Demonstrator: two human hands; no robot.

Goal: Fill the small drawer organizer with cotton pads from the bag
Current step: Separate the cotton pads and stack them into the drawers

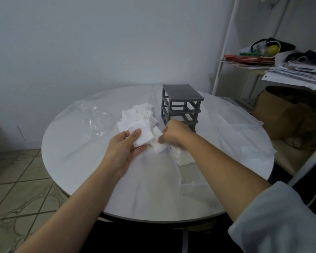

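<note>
We see the cotton pads heaped loose on the round table, just left of the gray organizer frame, which stands upright. Our left hand grips a small stack of them between thumb and fingers. Beside it, our right hand, fingers curled, pinches a few more. A clear drawer lies under the right forearm, seemingly with pads at its far end. The crumpled plastic bag lies left of the heap.
</note>
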